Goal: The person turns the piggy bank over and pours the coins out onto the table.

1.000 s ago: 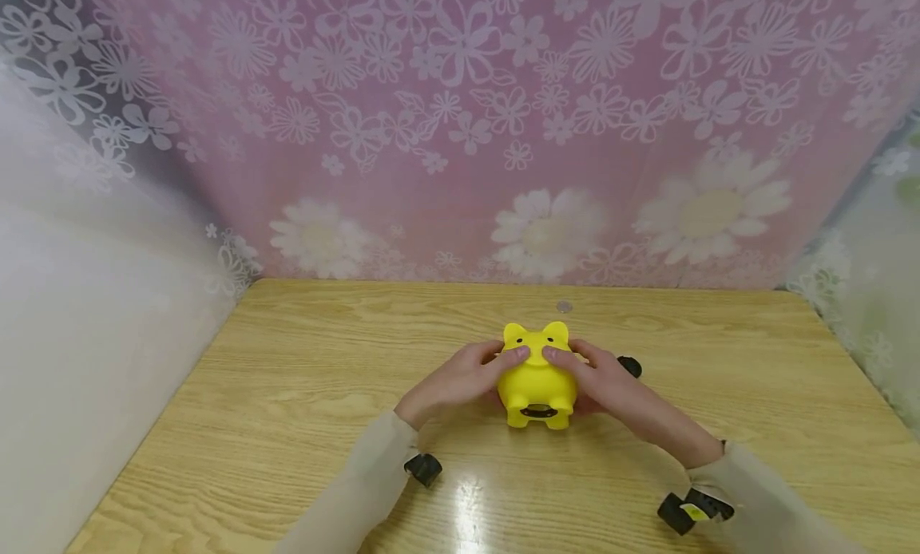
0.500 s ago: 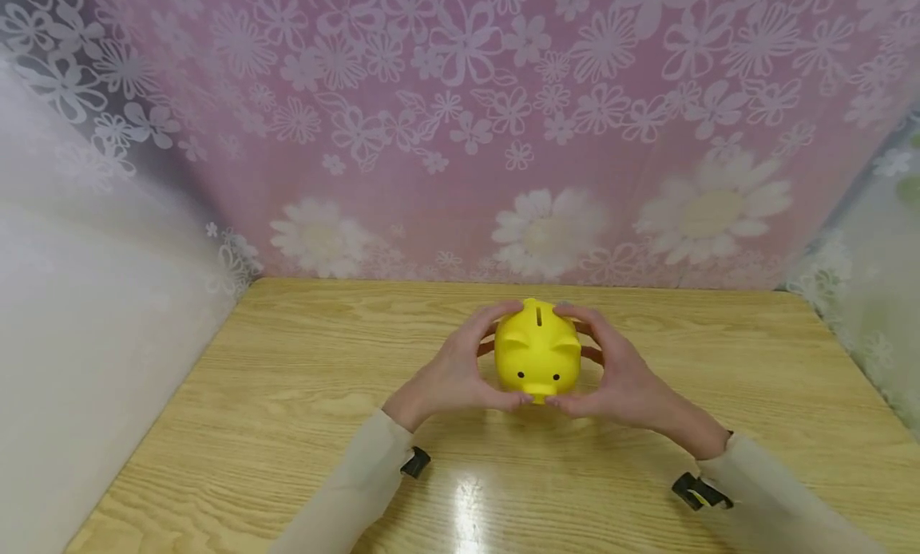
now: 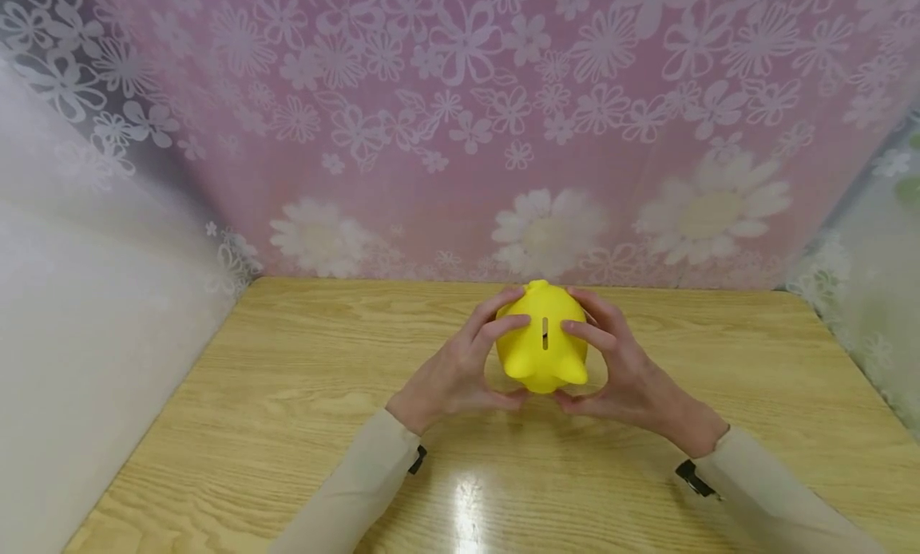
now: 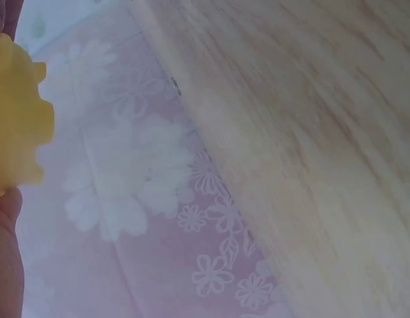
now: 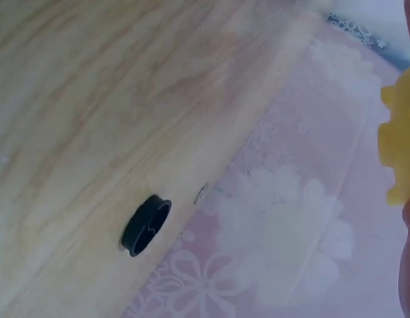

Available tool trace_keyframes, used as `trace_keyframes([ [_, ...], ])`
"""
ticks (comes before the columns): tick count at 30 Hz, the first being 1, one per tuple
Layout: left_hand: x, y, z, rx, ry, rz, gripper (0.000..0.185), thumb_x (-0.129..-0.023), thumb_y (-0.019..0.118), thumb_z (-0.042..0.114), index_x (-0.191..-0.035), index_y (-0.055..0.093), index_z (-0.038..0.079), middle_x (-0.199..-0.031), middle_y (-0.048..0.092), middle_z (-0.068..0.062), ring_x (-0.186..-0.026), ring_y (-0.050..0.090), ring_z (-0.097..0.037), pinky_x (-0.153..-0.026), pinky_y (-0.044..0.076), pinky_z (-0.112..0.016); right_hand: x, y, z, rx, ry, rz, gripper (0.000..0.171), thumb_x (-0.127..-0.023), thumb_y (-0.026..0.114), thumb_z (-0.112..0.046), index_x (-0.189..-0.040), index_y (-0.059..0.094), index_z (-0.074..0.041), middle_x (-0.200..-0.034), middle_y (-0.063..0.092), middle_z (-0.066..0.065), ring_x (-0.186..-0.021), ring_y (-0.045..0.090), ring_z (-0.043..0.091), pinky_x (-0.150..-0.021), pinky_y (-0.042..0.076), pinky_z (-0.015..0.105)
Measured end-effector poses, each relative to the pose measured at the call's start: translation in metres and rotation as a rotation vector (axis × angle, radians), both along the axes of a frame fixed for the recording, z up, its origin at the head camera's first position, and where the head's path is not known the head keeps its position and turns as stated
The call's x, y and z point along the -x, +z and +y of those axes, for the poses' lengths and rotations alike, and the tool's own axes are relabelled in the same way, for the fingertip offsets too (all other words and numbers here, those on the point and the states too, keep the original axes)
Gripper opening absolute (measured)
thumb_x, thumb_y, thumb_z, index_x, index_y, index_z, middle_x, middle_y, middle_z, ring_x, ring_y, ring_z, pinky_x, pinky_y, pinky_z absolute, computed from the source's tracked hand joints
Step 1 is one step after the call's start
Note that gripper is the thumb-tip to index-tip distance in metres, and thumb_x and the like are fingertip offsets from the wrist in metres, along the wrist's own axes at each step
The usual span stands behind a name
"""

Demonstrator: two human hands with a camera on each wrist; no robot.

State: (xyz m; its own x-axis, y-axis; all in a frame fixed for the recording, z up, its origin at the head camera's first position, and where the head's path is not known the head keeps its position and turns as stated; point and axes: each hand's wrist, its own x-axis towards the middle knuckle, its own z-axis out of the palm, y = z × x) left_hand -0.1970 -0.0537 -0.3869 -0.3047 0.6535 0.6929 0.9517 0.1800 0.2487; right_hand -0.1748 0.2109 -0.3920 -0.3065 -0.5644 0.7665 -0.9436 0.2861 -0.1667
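A yellow piggy bank (image 3: 528,350) is held up between both hands, its coin slot (image 3: 544,333) and ears turned toward the head camera. On its left side, my left hand (image 3: 449,374) grips it with the index finger on top and the thumb down by the snout. The right hand (image 3: 638,378) holds the other side in much the same way. Only the stubby-footed edge of the piggy bank (image 4: 19,119) shows in the left wrist view, held off the table. Its face and underside are hidden from the head view.
A round black stopper (image 5: 146,225) lies on the wooden table (image 3: 302,378), with a small coin (image 5: 201,193) near it by the back edge. Behind the table hangs a pink flowered cloth (image 3: 431,179). Black straps (image 3: 695,477) sit at the cuffs.
The piggy bank has tipped forward: first its face and the hole in its belly showed, then its face and slot, now its top. Index fingers have come onto its top; thumbs have shifted down.
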Motion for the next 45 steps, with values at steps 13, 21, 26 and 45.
trace_keyframes([
  [13,-0.009,0.0,0.002,0.043,0.192,-0.908,0.077,-0.089,0.078,0.048,-0.154,0.04,0.032,-0.148,0.054,0.002,-0.117,0.066,-0.016,-0.093,0.06,-0.035,-0.018,0.015,-0.012,-0.021,-0.333,-0.892,0.083,-0.09,0.079,-0.032,-0.157,0.035,-0.009,-0.143,0.053,0.019,-0.113,0.064,0.028,-0.084,0.062,0.037],
  [21,-0.006,0.003,0.009,0.104,0.226,-1.339,0.067,-0.097,0.053,0.068,-0.139,0.057,0.016,-0.107,0.073,-0.01,-0.08,0.076,-0.029,-0.072,0.064,-0.046,-0.014,0.031,-0.013,0.008,-0.197,-1.627,0.072,-0.106,0.042,-0.057,-0.15,0.037,-0.001,-0.125,0.062,0.019,-0.094,0.076,0.028,-0.084,0.063,0.042],
  [26,-0.005,0.004,0.009,0.107,0.267,-1.381,0.067,-0.094,0.055,0.07,-0.133,0.059,0.015,-0.101,0.072,-0.01,-0.075,0.076,-0.031,-0.069,0.064,-0.046,-0.011,0.028,-0.011,0.023,-0.181,-1.697,0.075,-0.105,0.042,-0.059,-0.152,0.035,-0.001,-0.126,0.062,0.02,-0.096,0.076,0.029,-0.084,0.063,0.04],
  [45,0.0,0.011,0.002,-0.056,0.011,0.104,0.08,-0.075,0.091,0.02,-0.136,0.04,0.01,-0.157,0.028,-0.028,-0.143,0.045,-0.038,-0.114,0.047,-0.035,0.004,0.014,-0.007,0.053,-0.022,0.133,0.065,-0.095,0.069,-0.038,-0.132,0.045,0.01,-0.15,0.032,0.035,-0.148,0.038,0.032,-0.12,0.037,0.025],
])
